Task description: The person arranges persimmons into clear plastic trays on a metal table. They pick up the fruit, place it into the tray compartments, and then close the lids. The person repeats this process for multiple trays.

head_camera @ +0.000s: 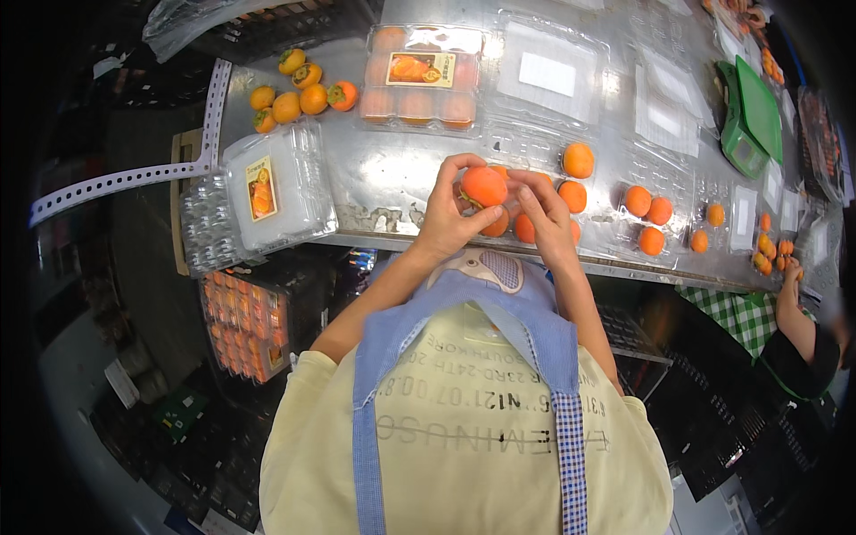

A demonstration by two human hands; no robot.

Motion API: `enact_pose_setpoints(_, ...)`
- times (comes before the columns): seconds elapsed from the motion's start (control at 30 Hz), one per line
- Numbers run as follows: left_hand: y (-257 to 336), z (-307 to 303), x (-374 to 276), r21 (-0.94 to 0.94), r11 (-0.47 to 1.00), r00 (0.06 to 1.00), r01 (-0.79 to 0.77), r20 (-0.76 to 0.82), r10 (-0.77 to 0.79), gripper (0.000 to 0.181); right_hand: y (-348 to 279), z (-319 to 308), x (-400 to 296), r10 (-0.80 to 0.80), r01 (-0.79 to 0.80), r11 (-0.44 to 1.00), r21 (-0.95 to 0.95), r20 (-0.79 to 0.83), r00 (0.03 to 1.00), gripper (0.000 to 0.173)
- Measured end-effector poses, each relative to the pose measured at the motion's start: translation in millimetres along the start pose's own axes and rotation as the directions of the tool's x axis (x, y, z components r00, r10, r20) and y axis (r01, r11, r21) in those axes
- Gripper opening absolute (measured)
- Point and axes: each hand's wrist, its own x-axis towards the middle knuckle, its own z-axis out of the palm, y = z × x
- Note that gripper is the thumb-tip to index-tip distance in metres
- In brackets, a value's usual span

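Note:
An orange persimmon (484, 186) sits in the fingers of my left hand (449, 212), its green calyx turned down and to the left. Close on its right is my right hand (547, 217), thumb and fingers apart, with no fruit visible in its grasp. Whether its fingertips touch the held persimmon is hard to tell. Beneath both hands lies a clear plastic clamshell tray with several persimmons, among them one at the upper right (578, 160) and one below it (572, 196). My hands hide part of the tray. Its raised lid (498, 60) lies open beyond, with a white pad.
Left of my hands are a closed, labelled clamshell (284, 194), loose persimmons (286, 107) and a packed box (421, 107). More open trays (650, 224) and a green scale (752, 120) stand right. Another person's hand (792, 274) reaches persimmons there. The metal table's edge (374, 241) runs before me.

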Motion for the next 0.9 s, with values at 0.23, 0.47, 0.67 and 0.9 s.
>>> enact_pose_setpoints(0.23,-6,-18,8,0.075,0.99,0.988,-0.117,-0.093,0.124,0.058,9,5,-3,0.053,-0.053,0.998,0.026,-0.007,0.999,0.028)
enact_pose_setpoints(0.47,6,-31,10,0.028,1.0,1.0,0.012,0.001,-0.012,0.037,11,22,-7,0.067,-0.068,0.996,-0.062,-0.012,0.998,0.027)
enact_pose_setpoints(0.67,6,-44,13,-0.455,0.857,0.97,0.243,0.109,-0.217,0.028,9,40,-9,0.122,-0.123,0.991,-0.061,-0.018,0.992,0.027)
enact_pose_setpoints(0.9,15,-61,18,-0.557,0.749,0.933,0.358,0.182,-0.311,0.043,18,57,-13,0.167,-0.169,0.985,-0.019,-0.08,0.983,0.027)
